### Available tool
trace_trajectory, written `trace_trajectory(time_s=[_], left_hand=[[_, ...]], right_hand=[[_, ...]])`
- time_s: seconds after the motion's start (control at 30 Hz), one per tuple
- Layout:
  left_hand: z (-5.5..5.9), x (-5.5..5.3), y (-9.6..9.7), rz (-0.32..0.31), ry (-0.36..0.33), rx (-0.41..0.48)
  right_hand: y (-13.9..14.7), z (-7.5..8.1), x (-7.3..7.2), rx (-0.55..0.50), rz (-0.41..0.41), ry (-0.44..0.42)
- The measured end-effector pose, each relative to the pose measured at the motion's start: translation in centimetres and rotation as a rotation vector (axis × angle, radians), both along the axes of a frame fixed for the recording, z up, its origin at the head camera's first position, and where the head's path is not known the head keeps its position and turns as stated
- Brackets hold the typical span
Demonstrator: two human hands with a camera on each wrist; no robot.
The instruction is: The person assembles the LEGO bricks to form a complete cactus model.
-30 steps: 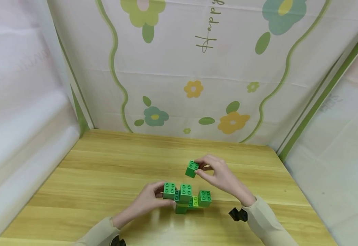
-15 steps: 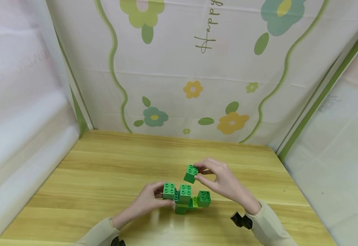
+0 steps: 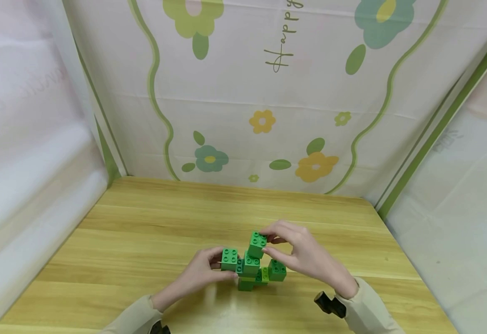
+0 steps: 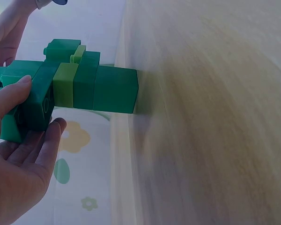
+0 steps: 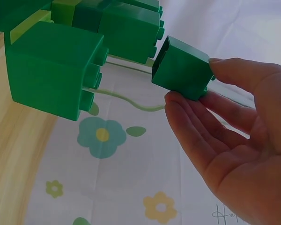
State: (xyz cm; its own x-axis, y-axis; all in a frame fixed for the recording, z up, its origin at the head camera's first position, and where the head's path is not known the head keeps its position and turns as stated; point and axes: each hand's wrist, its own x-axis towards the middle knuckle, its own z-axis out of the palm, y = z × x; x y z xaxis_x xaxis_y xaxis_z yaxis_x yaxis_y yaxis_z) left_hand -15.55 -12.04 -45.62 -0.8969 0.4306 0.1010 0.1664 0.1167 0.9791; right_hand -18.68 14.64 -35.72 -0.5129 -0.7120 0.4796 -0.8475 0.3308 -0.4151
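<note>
A built toy-brick assembly (image 3: 251,266) of green, dark green and lime bricks stands on the table, green bricks jutting to both sides. My left hand (image 3: 203,269) grips its left part, thumb in front and fingers behind; the left wrist view shows the thumb against the dark green brick (image 4: 39,105). My right hand (image 3: 296,246) pinches a loose green brick (image 3: 257,244) with four studs between thumb and fingertips. That brick overlaps the back of the middle top brick in the head view. In the right wrist view the loose brick (image 5: 182,68) is tilted, with a gap to the assembly.
The wooden table (image 3: 143,222) reaches back to a white curtain (image 3: 226,93) printed with flowers. More white cloth (image 3: 38,116) hangs at the left, and another panel (image 3: 469,185) at the right.
My right hand has come down toward me with the loose brick, from behind the assembly to over its middle top brick. The left hand and the assembly have stayed in place.
</note>
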Motion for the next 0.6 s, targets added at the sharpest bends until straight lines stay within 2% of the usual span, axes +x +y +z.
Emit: trace_trajectory(time_s=[0.37,0.6], left_hand=[[0.02,-0.03,0.03,-0.003,0.009,0.002],[0.01,-0.11,0.02,-0.005,0.012,0.0]], right_hand=[[-0.35,-0.07,0.04,0.032,0.063,-0.004],[-0.6,0.08,0.01,0.033,0.097,0.056]])
